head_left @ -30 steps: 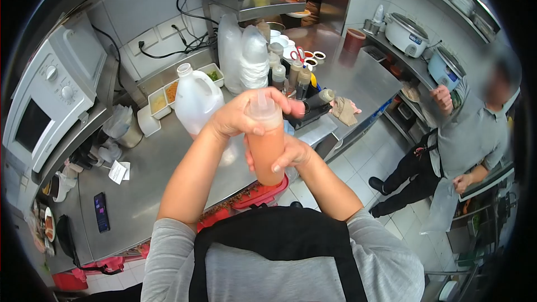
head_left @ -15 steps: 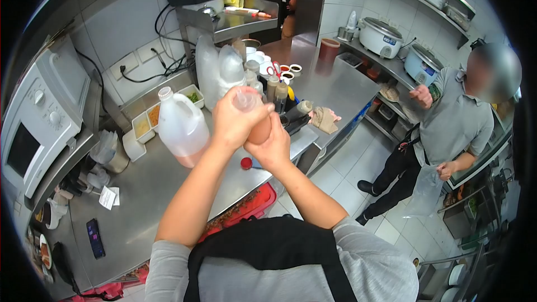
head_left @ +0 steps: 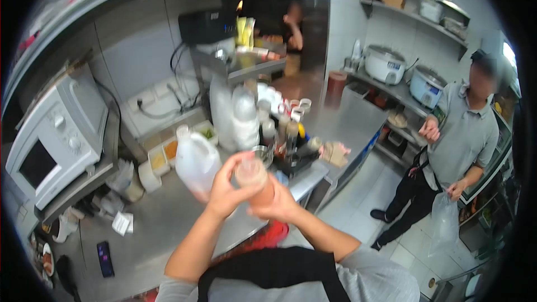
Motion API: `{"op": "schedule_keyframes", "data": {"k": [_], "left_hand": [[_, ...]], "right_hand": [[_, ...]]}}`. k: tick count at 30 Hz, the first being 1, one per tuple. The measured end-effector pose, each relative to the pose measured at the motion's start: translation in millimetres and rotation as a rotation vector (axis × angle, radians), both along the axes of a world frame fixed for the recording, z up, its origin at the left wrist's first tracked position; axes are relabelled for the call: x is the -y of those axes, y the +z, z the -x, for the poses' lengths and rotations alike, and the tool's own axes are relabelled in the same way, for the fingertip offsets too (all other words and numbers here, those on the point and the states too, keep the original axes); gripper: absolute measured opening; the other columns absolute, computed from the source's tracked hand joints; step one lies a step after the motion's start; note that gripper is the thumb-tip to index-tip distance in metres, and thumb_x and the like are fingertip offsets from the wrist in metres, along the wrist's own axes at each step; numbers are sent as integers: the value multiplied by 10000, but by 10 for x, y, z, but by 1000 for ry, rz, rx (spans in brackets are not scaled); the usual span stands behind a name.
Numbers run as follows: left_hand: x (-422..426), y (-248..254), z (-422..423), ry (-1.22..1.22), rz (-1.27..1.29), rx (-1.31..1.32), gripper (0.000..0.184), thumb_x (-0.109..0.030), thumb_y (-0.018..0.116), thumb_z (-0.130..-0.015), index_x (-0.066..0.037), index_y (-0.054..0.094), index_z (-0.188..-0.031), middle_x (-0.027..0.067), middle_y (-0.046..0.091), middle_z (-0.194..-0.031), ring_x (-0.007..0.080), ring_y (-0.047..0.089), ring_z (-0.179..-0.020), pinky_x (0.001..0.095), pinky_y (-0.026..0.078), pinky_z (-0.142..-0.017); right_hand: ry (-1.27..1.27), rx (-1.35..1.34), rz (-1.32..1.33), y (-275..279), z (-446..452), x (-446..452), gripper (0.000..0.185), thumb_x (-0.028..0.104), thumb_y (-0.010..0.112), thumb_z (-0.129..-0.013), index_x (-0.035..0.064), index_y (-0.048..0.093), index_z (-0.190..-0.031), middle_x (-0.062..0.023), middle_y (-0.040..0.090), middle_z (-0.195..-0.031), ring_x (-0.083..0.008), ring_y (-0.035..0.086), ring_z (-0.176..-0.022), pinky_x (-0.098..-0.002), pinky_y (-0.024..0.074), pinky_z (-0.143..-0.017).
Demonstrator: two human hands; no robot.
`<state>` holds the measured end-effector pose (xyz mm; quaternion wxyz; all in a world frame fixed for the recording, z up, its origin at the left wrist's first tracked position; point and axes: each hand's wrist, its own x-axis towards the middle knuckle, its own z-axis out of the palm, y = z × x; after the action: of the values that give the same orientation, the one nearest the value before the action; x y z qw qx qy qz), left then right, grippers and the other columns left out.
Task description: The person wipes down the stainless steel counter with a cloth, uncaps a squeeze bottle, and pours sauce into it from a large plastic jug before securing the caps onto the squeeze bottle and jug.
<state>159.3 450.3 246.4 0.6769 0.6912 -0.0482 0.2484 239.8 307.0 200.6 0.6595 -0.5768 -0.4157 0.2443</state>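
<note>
Between my two hands is a squeeze bottle [head_left: 262,191] with a clear top and an orange-pink filling, held over the counter's front edge. My left hand [head_left: 226,189] curls around its upper part near the cap. Lower down, my right hand [head_left: 278,201] wraps the body. Just left of my left hand stands a translucent jug [head_left: 197,159] with a little pinkish liquid at its bottom. Behind my hands are stacked clear plastic cups [head_left: 244,114] and several dark-filled squeeze bottles [head_left: 291,134].
A microwave [head_left: 59,137] stands on a raised shelf at left. A phone [head_left: 104,258] lies on the steel counter [head_left: 162,235]. Trays of chopped ingredients [head_left: 170,150] line the wall. To the right, a co-worker [head_left: 467,123] stands holding a clear plastic bag [head_left: 444,223].
My hands and the bottle have come down and closer to me. My left hand has shifted so more of the bottle's top shows. The view has tilted upward.
</note>
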Motion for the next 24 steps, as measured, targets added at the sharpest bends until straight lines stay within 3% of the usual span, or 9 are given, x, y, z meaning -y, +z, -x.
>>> {"op": "schedule_keyframes", "data": {"k": [2, 5, 8, 11, 14, 17, 20, 22, 24], "left_hand": [[242, -44, -21, 175, 130, 35, 597, -110, 817, -681, -16, 519, -1190, 94, 603, -1142, 140, 551, -1066, 299, 437, -938], [230, -64, -97, 309, 114, -38, 526, -106, 822, -690, -13, 545, -1127, 92, 624, -1091, 128, 572, -1020, 281, 465, -889], [149, -92, -106, 289, 70, -58, 455, -80, 781, -687, -21, 563, -1082, 122, 620, -1136, 175, 557, -1071, 332, 431, -953], [-28, -65, -86, 132, -70, -60, 454, -112, 774, -661, -35, 568, -1058, 137, 633, -1119, 227, 503, -1167, 394, 362, -1026], [-124, 81, -61, -95, -60, -128, 470, -154, 771, -628, -46, 576, -1041, 149, 640, -1107, 274, 440, -1243, 442, 289, -1073], [-149, 219, -128, -341, -36, -151, 504, -213, 801, -583, -54, 589, -1012, 156, 642, -1090, 303, 447, -1246, 461, 305, -1064], [-72, 271, -116, -469, 19, -185, 508, -238, 804, -572, -46, 595, -993, 149, 646, -1053, 307, 459, -1234, 456, 325, -1054], [32, 336, -195, -528, 39, -188, 510, -251, 801, -567, -38, 598, -983, 141, 649, -1021, 308, 469, -1224, 451, 340, -1045], [75, 396, -230, -416, 55, -134, 490, -208, 776, -599, -24, 589, -1013, 132, 650, -1010, 264, 522, -1151, 407, 394, -998]], "right_hand": [[-322, 246, 66, -60, 118, -161, 789, 233, 839, -602, 29, 440, -1252, -179, 589, -1160, -305, 583, -1088, -391, 457, -905], [-557, 421, 21, -337, 112, -370, 743, 238, 832, -591, 29, 462, -1201, -213, 589, -1131, -372, 580, -1069, -408, 475, -870], [-537, 457, -25, -336, 70, -405, 708, 215, 814, -605, 34, 467, -1195, -200, 599, -1100, -365, 587, -1054, -405, 473, -864], [-286, 230, -17, -242, 73, -335, 719, 190, 811, -607, 35, 460, -1215, -159, 620, -1066, -330, 603, -1022, -393, 477, -861], [40, 157, -255, -187, -29, -307, 688, 158, 837, -597, 42, 503, -1188, -105, 632, -1000, -233, 628, -928, -362, 507, -801], [581, -140, -101, -211, -241, -254, 722, 119, 841, -557, 38, 510, -1193, -120, 628, -976, -234, 627, -914, -355, 515, -797], [1016, -415, -153, -245, -309, -249, 747, 108, 845, -524, 21, 515, -1189, -147, 622, -976, -237, 628, -900, -361, 521, -786], [1049, -412, -136, -163, -399, -188, 748, 135, 835, -542, 3, 508, -1201, -147, 620, -1014, -252, 632, -916, -365, 517, -800], [970, -327, -126, 50, -509, -76, 723, 150, 817, -569, 1, 501, -1202, -134, 619, -1071, -233, 635, -931, -357, 507, -835]]}}
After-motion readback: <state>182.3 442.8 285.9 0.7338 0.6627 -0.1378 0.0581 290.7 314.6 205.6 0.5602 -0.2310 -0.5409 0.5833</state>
